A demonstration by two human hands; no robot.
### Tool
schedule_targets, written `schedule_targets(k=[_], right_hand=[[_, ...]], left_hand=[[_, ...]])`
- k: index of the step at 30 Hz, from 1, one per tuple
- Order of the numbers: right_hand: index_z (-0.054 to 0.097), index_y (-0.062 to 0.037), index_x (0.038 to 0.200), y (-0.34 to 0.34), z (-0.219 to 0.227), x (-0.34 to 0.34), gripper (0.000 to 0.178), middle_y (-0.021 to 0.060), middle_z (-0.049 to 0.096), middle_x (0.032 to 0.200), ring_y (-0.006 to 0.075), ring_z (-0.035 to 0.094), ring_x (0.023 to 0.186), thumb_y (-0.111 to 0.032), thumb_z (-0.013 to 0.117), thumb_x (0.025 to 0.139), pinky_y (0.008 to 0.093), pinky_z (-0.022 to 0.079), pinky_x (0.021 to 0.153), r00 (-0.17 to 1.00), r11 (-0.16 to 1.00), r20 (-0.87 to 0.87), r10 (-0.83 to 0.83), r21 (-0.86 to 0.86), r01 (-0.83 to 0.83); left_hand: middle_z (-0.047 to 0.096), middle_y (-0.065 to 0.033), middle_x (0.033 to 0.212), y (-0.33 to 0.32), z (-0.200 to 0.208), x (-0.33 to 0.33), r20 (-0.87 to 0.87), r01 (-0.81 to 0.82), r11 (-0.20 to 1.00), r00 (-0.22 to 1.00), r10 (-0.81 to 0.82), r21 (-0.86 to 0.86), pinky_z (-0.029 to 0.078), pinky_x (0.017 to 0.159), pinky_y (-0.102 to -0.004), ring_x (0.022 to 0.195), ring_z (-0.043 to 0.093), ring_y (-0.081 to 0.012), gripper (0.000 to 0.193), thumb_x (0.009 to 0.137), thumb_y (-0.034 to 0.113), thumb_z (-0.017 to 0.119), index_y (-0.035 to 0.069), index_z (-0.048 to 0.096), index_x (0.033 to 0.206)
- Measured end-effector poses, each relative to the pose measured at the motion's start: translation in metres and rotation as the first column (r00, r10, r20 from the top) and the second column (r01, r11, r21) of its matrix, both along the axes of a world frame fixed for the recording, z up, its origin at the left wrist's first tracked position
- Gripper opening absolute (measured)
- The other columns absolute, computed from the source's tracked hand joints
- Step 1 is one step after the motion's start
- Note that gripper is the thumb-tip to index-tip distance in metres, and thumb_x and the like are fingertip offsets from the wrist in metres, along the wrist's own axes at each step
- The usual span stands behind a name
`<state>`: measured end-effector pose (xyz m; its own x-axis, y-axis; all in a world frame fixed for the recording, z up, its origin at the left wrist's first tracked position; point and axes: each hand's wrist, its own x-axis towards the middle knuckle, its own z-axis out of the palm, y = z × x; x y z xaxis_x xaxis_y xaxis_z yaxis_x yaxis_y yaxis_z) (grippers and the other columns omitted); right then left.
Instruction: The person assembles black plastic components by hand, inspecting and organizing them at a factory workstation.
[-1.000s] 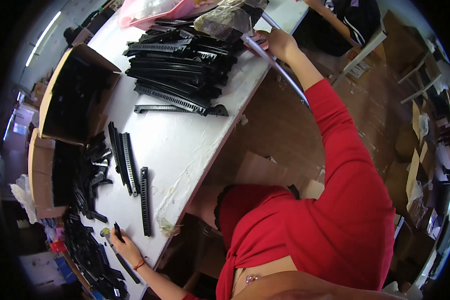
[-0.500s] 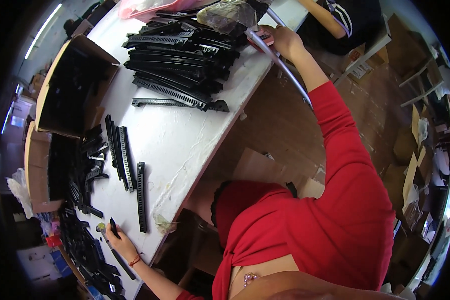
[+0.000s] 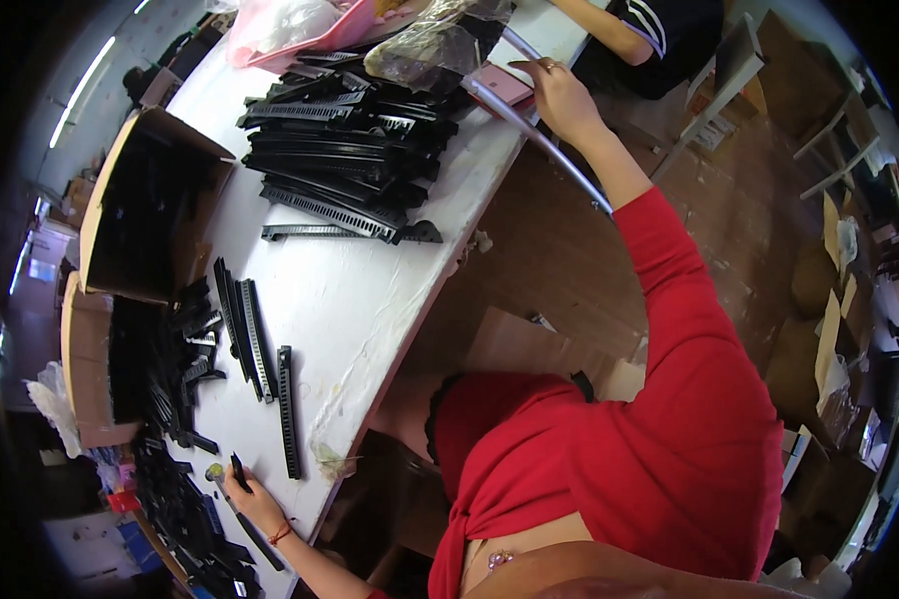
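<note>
Head view — left hand [image 3: 253, 499] near, grasping small black piece [image 3: 238, 471] beside strip [image 3: 288, 411]. Right hand [image 3: 559, 95] far, fingers loose on pink phone [image 3: 504, 83] — black pile [image 3: 345, 160] left.

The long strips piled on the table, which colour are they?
Black. The strips show best in the head view, against the white table.

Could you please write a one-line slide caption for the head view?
Person in red at a white table: left hand holds a black tool, right hand reaches beside stacked black plastic strips.
</note>
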<state>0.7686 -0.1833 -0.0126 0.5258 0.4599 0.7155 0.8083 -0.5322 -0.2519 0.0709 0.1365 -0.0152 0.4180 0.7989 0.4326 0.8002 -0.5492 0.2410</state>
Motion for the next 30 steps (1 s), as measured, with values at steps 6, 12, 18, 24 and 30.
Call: schedule_targets(k=[6, 12, 18, 24, 30], right_hand=[[0.065, -0.01, 0.12, 0.016, -0.003, 0.01, 0.041, 0.0209, 0.061, 0.121, 0.0373, 0.06, 0.109, -0.001, 0.053, 0.081, 0.0407, 0.05, 0.093, 0.992, 0.997, -0.1, 0.081, -0.004, -0.082], [0.059, -0.0153, 0.13, 0.039, 0.007, 0.019, 0.045, 0.0152, 0.055, 0.136, 0.0326, 0.051, 0.126, -0.006, 0.05, 0.087, 0.0393, 0.041, 0.106, 0.986, 0.948, -0.161, -0.043, -0.318, -0.011], [0.059, -0.0125, 0.131, 0.053, 0.014, 0.034, 0.042, 0.0163, 0.048, 0.143, 0.0313, 0.044, 0.133, -0.009, 0.046, 0.091, 0.0378, 0.036, 0.11, 0.973, 0.912, -0.227, 0.039, -0.391, -0.128], [0.059, -0.0126, 0.131, 0.054, 0.023, 0.027, 0.048, 0.0173, 0.048, 0.143, 0.0319, 0.045, 0.133, -0.007, 0.057, 0.084, 0.0378, 0.038, 0.109, 0.977, 0.897, -0.21, 0.039, -0.424, -0.127], [0.058, -0.0145, 0.134, 0.049, 0.02, 0.028, 0.062, 0.0159, 0.049, 0.143, 0.0315, 0.046, 0.132, -0.009, 0.073, 0.074, 0.0401, 0.039, 0.108, 0.993, 0.828, -0.121, 0.011, -0.555, -0.077]], left_hand=[[0.062, -0.0206, 0.109, 0.005, -0.005, -0.004, 0.004, 0.002, 1.0, 1.0, -0.002, 0.01, 0.046, 0.09, -0.0397, 0.099, 0.059, -0.0354, 0.028, 0.096, 0.012, 0.057, -0.004, 0.057, 0.119], [0.062, -0.0201, 0.109, 0.012, -0.013, -0.014, -0.015, -0.021, 0.998, 1.0, 0.022, 0.056, 0.047, 0.09, -0.0378, 0.1, 0.06, -0.0335, 0.027, 0.097, 0.012, 0.057, -0.005, 0.057, 0.119], [0.062, -0.0225, 0.11, 0.01, -0.013, -0.011, -0.025, -0.034, 0.999, 0.999, 0.035, 0.043, 0.046, 0.092, -0.0389, 0.101, 0.06, -0.0351, 0.028, 0.097, 0.012, 0.057, -0.007, 0.057, 0.118], [0.062, -0.0232, 0.111, 0.01, -0.013, -0.014, -0.032, -0.046, 0.997, 0.998, 0.048, 0.065, 0.046, 0.093, -0.0392, 0.102, 0.059, -0.0361, 0.03, 0.097, 0.013, 0.057, -0.007, 0.056, 0.119], [0.061, -0.023, 0.114, 0.007, -0.009, -0.01, -0.049, -0.051, 0.997, 0.997, 0.053, 0.051, 0.045, 0.094, -0.0397, 0.104, 0.058, -0.0369, 0.032, 0.098, 0.017, 0.056, -0.007, 0.057, 0.12]])
